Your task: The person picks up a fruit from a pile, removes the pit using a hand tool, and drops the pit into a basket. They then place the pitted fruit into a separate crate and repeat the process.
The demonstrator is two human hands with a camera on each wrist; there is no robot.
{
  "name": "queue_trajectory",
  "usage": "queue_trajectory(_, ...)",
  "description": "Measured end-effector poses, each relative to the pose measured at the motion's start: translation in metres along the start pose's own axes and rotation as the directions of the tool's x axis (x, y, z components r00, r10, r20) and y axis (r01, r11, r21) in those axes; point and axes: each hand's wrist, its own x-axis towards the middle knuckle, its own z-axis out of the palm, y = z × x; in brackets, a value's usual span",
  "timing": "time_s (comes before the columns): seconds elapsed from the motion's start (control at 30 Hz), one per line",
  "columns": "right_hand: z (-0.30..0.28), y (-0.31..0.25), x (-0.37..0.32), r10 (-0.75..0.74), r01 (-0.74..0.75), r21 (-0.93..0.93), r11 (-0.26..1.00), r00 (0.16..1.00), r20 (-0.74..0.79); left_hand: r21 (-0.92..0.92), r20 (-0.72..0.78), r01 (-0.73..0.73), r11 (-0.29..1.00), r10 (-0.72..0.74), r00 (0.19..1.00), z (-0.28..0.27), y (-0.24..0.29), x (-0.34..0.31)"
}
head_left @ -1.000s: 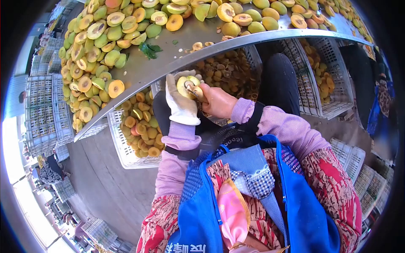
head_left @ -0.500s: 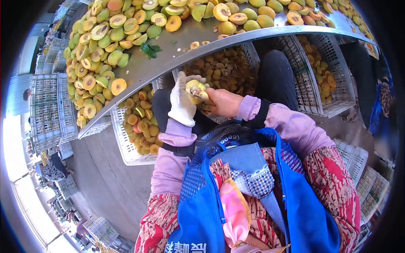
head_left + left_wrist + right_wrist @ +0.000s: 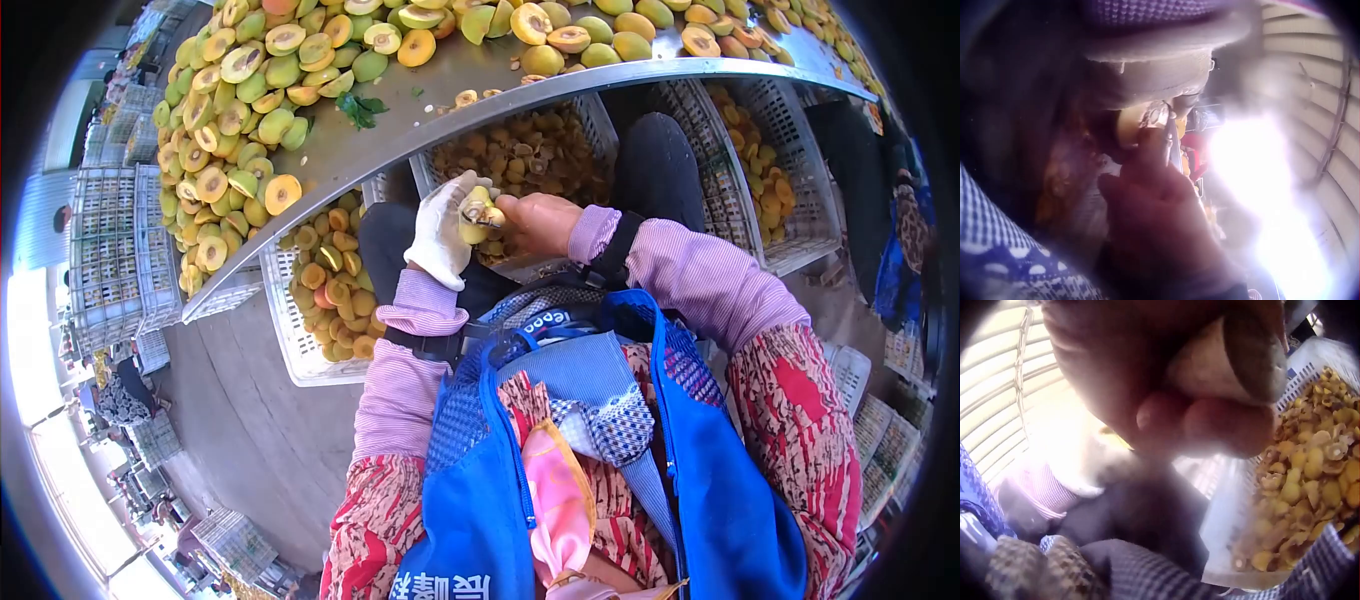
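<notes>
In the head view my left hand [image 3: 438,238], in a white glove, holds a yellow-green apricot half [image 3: 471,233] over my lap. My bare right hand [image 3: 546,222] grips a pitting tool with a curved metal tip [image 3: 493,215], which is at the fruit's cut face. The right wrist view shows the tool's thick, pale round handle [image 3: 1210,365] inside the curled fingers [image 3: 1225,422]. From the left wrist, the metal tip [image 3: 1157,114] appears beside the pale fruit [image 3: 1129,127], under the glove [image 3: 1147,81]. Glare and shadow blur that view.
A metal table [image 3: 400,118] heaped with apricot halves [image 3: 211,184] curves ahead, its raised rim just beyond my hands. Below it are a crate of darker pieces [image 3: 515,150], a left crate [image 3: 318,372] of halves and a right crate [image 3: 800,255]. More crates [image 3: 105,260] are stacked far left.
The apricot half has turned in my left hand, its cut face swinging rightward. Both hands have shifted slightly right in the head view, and the tool tip has stayed at the fruit.
</notes>
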Motion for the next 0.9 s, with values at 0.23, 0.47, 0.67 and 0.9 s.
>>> queue_trajectory(0.23,-0.002,-0.025,-0.006,0.17,-0.29,0.554,0.78,0.951,0.258,0.099,-0.029,-0.158,0.983,0.161,0.987,0.012,0.005,-0.004)
queue_trajectory(0.47,-0.001,-0.021,-0.006,-0.095,-0.527,0.846,0.084,0.84,0.534,0.106,-0.036,-0.349,0.931,0.355,0.934,0.016,0.006,-0.007)
queue_trajectory(0.67,-0.008,-0.048,-0.009,0.221,-0.315,0.501,0.806,0.945,0.239,0.026,-0.143,-0.299,0.954,0.3,0.943,0.016,0.003,-0.005)
queue_trajectory(0.9,-0.006,-0.041,-0.015,-0.018,-0.485,0.867,0.113,0.871,0.49,0.129,0.004,-0.402,0.907,0.405,0.914,0.018,0.006,-0.011)
